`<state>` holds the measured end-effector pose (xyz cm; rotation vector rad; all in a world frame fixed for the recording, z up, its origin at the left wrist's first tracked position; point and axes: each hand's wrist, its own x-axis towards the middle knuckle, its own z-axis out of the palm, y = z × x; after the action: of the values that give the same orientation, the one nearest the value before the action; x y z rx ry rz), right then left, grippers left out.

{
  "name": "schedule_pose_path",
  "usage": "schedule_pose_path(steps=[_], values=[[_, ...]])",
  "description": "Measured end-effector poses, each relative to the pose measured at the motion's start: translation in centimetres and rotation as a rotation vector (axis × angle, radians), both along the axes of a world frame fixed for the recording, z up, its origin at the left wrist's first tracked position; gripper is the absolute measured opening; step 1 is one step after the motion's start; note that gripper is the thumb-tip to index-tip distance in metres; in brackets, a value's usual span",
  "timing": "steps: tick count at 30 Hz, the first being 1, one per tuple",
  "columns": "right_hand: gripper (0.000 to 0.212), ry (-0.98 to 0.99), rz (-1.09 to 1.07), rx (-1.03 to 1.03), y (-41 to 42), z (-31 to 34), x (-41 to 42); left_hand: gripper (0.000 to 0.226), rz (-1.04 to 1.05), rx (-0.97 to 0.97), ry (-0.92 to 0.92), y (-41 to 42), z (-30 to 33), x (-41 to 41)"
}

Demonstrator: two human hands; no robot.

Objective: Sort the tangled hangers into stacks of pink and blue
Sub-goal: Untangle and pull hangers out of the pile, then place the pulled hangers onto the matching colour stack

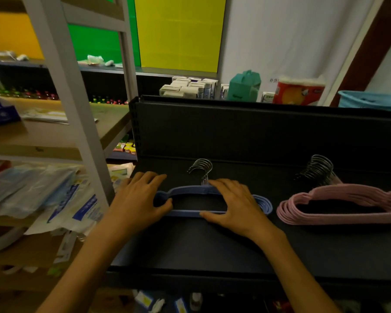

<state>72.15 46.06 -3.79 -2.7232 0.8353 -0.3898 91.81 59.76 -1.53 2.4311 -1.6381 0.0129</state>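
Both hands were on the blue hanger stack (pixel 263 203), which lay flat on the dark shelf (pixel 212 245) with its metal hooks (pixel 201 168) pointing toward the shelf's back panel (pixel 257 132). The left hand (pixel 138 199) covered the stack's left end: fingers spread and only slightly bent, lying over the top of the hangers, the thumb tucked into the opening against the left shoulder. Whether the fingers actually curled under the far edge could not be told; it read as a flat press, not a grip. The right hand (pixel 233 204) sat over the middle-right part of the stack, fingers extended along the upper arm of the hangers just below the hook necks, thumb stretched out along the lower bar. Again fingers mostly straight, resting on the stack, not closed round it. The right end of the blue stack showed past this hand, several hanger edges nested together. The pink hanger stack (pixel 339 206) lay on the same shelf to the right, near the blue one but apart from it, untouched by either hand, its own hooks (pixel 318 170) bunched and pointing the same way. Both stacks looked separated by colour. Behind the back panel stood small cartons (pixel 190 88), a teal box (pixel 244 85) and a red pack (pixel 298 91).
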Motion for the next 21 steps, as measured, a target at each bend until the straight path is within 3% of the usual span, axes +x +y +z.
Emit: schedule_pose_path(steps=[9,21], values=[[0.06,-0.065,-0.263,-0.179,2.7,0.9,-8.8,0.073,-0.105,-0.019,-0.092,0.4,-0.6,-4.9],[0.061,0.028,-0.588,-0.257,5.1,1.3,-26.5,0.071,-0.404,-0.101,-0.096,-4.3,-0.1,-19.4]])
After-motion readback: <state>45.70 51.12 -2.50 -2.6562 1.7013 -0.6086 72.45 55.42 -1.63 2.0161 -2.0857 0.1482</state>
